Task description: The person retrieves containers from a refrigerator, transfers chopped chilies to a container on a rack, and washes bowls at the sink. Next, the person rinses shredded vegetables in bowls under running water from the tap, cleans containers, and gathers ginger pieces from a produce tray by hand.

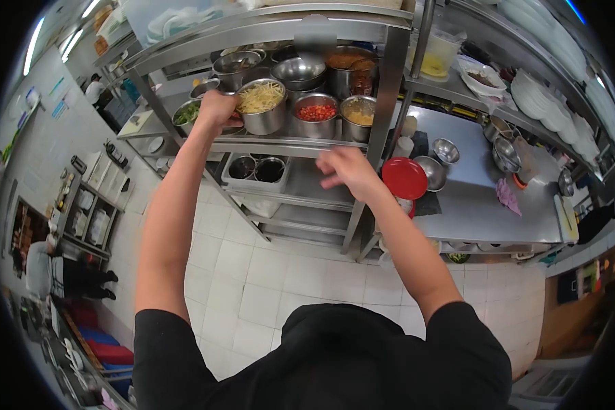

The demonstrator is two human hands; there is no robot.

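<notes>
My left hand (220, 111) is on the metal shelf, right beside the steel pot of pale shredded strips (261, 99). Its fingers are curled, and what they hold is hidden. Green pieces fill a pot (186, 113) to its left. Over the front of the lower shelf hangs my right hand (343, 172), slightly blurred, with its fingers apart and nothing in them. Above and behind it stand a pot of chopped red pieces (316, 113) and a pot of yellowish minced food (359, 113).
Two dark containers sit in a white tray (254, 183) on the lower shelf. A red plate (404, 178), metal bowls (445, 152) and a pink cloth (507, 196) lie on the right counter (471, 222). Two other people are at far left, one in a grey top (39, 268).
</notes>
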